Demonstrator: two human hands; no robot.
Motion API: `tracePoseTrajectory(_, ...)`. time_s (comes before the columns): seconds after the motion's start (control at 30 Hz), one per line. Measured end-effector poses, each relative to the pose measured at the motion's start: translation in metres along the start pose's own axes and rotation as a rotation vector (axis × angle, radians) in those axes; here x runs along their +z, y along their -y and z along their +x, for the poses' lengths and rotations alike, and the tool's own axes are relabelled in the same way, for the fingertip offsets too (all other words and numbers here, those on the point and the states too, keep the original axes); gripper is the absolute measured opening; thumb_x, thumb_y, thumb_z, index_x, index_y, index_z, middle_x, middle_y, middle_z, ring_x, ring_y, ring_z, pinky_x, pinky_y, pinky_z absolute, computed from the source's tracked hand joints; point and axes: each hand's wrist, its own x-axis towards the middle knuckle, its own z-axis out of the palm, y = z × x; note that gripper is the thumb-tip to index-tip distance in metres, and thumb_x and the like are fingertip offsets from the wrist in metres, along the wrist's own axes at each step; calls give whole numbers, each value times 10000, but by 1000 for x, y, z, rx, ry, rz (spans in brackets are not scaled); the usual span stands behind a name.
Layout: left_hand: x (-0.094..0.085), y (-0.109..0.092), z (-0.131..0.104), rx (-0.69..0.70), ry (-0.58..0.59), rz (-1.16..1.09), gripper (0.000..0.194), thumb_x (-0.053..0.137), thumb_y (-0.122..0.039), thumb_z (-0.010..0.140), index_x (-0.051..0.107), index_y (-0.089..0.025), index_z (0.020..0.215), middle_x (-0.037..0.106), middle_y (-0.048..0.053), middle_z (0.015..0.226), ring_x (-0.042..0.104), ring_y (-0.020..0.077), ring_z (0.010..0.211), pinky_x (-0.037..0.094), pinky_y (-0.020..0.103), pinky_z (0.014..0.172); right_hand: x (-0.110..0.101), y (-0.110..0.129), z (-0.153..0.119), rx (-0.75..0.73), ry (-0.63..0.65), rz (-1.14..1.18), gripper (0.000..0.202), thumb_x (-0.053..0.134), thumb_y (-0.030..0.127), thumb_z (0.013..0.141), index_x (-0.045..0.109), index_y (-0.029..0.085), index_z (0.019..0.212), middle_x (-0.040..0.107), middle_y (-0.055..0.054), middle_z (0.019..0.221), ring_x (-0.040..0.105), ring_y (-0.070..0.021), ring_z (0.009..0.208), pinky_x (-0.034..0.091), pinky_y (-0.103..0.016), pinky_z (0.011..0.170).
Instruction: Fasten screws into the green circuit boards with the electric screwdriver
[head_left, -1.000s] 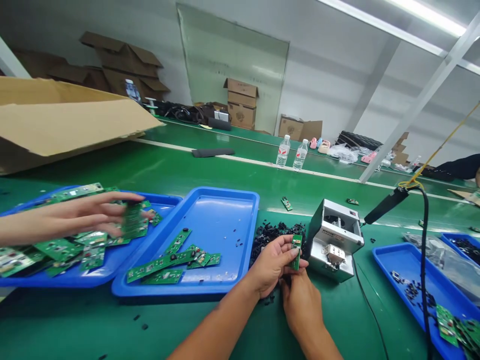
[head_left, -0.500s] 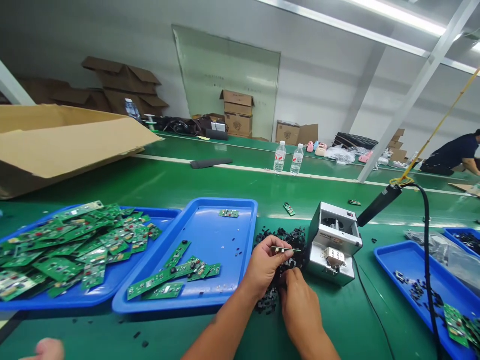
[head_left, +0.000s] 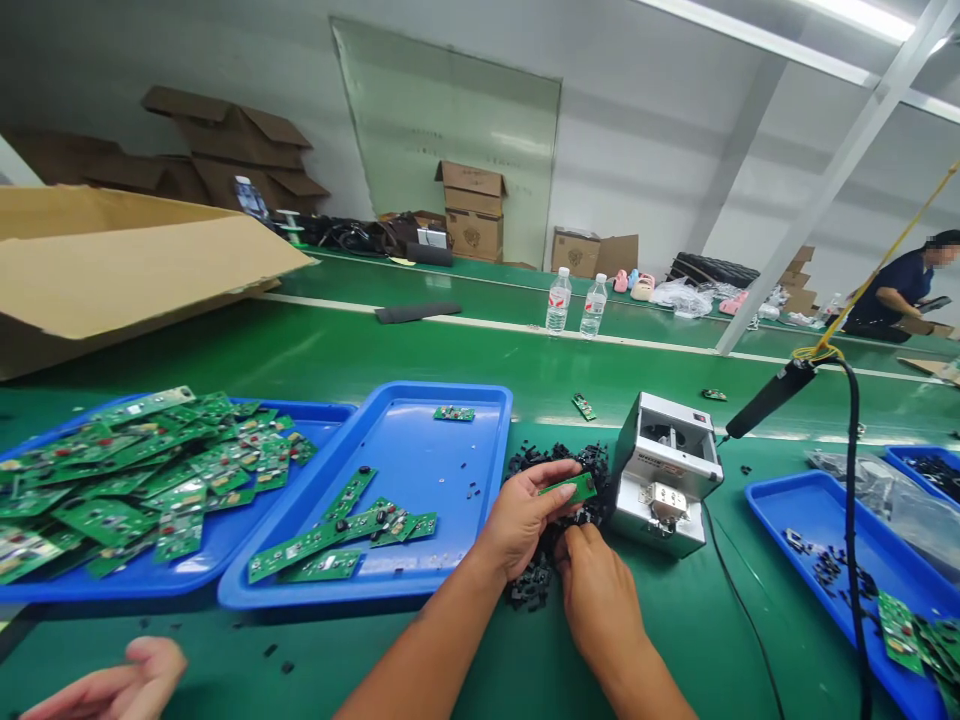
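Note:
My left hand (head_left: 529, 515) pinches a green circuit board (head_left: 571, 490) by its left end, its flat face turned up. Just below it, my right hand (head_left: 596, 580) has its fingers bunched together at the pile of small black parts (head_left: 532, 585); whatever is between the fingertips is hidden. The pile lies on the green table under and around both hands. Directly right of the hands stands a grey metal machine (head_left: 664, 475). To the left, a blue tray (head_left: 420, 465) holds several green boards.
Another blue tray (head_left: 315, 410) heaped with boards is at far left, beside another person's hand (head_left: 127, 685). A right-hand blue tray (head_left: 795, 495), a hanging black tool (head_left: 771, 398), its cable, two bottles (head_left: 558, 300) and a large carton (head_left: 150, 265) surround the workspace.
The board in my left hand has turned from edge-on to showing its flat face. The other person's hand at lower left has come further into view. My right hand stays at the pile.

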Motion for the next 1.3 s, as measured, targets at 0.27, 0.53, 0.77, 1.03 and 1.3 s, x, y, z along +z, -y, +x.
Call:
tracePoseTrajectory(0.27,3,3,2,-64,-59,-129,241,766,-84,774,747,-298,882,784,-62,866,765,223,973,598,432,1005,-6,-24,-1,-36,50,114,275,579,122,908,656,257,1135,736,-40,1112,713,-234,1019,466,-301,800)
tracePoseTrajectory(0.53,0,0,6,-4,-134,-143,143,673,-195,908,618,-266,796,701,-75,734,727,127,745,622,338,811,-4,-24,-1,62,-12,240,154,636,348,903,668,259,1025,730,-32,995,696,-248,932,425,-317,727)
tracePoseTrajectory(0.77,0,-5,6,26,-136,-79,148,689,-186,867,575,-263,814,760,-75,810,728,134,768,597,345,849,8,-19,2,72,-112,216,116,685,339,859,656,263,941,718,-19,1004,684,-240,899,392,-308,664)
tracePoseTrajectory(1.03,8,-8,-4,42,29,239,129,701,-309,806,579,-270,825,709,-49,740,615,135,613,426,248,524,0,-54,-6,-26,-121,800,347,608,503,918,746,212,1045,763,-74,945,709,-230,854,545,-339,800)
tracePoseTrajectory(1.3,18,-2,-26,150,332,686,218,630,-239,820,716,-272,1018,716,-26,899,648,204,856,460,321,793,-23,-90,-26,99,-176,1006,407,721,546,848,776,193,1045,758,-68,850,720,-223,789,596,-349,776)
